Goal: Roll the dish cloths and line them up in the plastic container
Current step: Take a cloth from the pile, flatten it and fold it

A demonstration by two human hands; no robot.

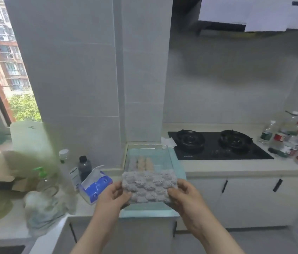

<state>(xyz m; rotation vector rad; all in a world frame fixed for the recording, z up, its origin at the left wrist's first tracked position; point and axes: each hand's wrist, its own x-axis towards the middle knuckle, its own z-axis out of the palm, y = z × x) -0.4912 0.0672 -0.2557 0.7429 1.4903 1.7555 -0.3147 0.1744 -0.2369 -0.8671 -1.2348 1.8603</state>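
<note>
I hold a grey, bumpy dish cloth (149,186) stretched flat between both hands, just above the near end of the clear plastic container (170,158). My left hand (114,196) pinches its left edge and my right hand (185,195) pinches its right edge. Inside the container, toward the far left, lie three rolled cloths (141,163) side by side: one greyish and two beige. The cloth in my hands hides their near ends. The container sits on a light blue mat (178,171) at the counter's corner.
A black two-burner gas hob (216,144) lies right of the container, with several water bottles (296,142) beyond it. Left of the container are a blue tissue pack (97,186), a dark bottle (84,166), a clear bottle (65,165) and a crumpled plastic bag (43,208). A tiled pillar stands behind.
</note>
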